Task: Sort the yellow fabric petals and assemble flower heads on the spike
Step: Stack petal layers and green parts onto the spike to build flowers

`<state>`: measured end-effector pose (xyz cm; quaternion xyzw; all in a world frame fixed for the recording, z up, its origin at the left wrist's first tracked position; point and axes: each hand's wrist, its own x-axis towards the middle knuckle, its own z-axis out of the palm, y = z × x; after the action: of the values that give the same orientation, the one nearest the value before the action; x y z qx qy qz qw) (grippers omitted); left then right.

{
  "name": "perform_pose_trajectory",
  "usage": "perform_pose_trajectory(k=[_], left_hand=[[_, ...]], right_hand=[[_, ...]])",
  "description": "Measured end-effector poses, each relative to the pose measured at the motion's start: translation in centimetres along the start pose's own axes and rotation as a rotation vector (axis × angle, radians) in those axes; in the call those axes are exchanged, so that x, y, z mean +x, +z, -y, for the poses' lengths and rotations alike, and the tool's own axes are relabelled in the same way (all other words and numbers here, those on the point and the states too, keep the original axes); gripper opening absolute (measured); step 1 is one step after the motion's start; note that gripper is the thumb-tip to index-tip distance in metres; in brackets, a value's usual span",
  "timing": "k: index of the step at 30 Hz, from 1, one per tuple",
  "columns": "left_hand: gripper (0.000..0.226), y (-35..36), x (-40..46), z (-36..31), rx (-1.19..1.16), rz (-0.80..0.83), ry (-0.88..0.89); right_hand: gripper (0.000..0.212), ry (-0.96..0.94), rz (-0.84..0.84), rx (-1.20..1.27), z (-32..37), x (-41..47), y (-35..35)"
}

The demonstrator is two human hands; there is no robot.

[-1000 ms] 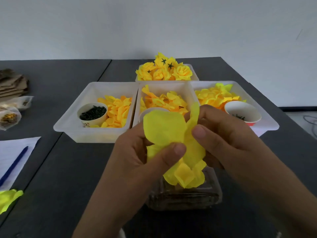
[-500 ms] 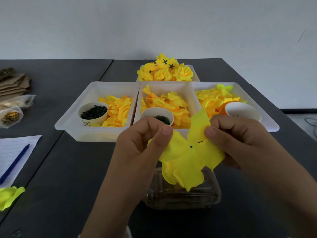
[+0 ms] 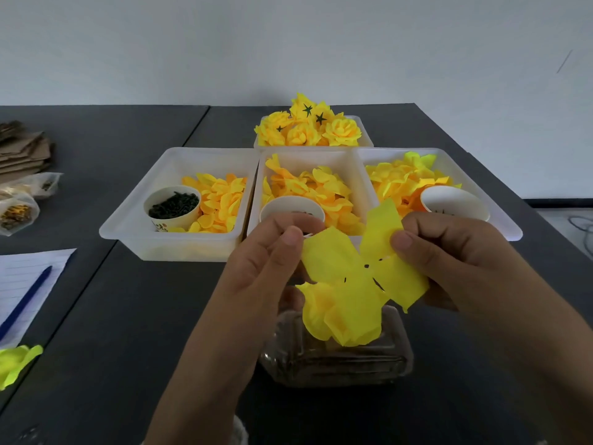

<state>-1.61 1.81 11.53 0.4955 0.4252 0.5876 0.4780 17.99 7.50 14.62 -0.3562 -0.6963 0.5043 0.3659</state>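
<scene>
step: flat yellow four-lobed fabric petal piece (image 3: 365, 268) is pinched at opposite lobes by left hand (image 3: 269, 261) and right hand (image 3: 449, 255) fingers | why: held spread above clear square glass jar (image 3: 337, 361), centre hole judged exposed for spiking

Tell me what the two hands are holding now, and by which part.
Both hold one yellow petal sheet: left hand pinches its left lobe edge, right hand its upper right lobe.

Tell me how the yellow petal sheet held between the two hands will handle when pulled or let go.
Probably floppy: the petal sheet droops and curls below the grips of the left hand and right hand. Likely very light, since fingertip pinches carry it. Possibly easy to tear, given the slits and small hole near its centre.
</scene>
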Motion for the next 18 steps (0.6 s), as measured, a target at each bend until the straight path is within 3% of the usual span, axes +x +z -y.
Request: perform_pose_trajectory(k=[8,12,18], left_hand=[[0.035,-0.8,-0.4,0.6,0.133,-0.084,-0.008],[0.033,-0.5,-0.6,0.5,0.11,-0.053,-0.031],[0.022,0.0,-0.5,-0.1,0.157,-0.059,0.111]], right_hand=[[0.025,-0.079,0.015,0.025,-0.1,0.3,0.1],[0.026,-0.214,-0.037,-0.083,-0.5,0.1,0.6],[0.033,-0.282,-0.069,-0.3,-0.5,-0.2,1.3]])
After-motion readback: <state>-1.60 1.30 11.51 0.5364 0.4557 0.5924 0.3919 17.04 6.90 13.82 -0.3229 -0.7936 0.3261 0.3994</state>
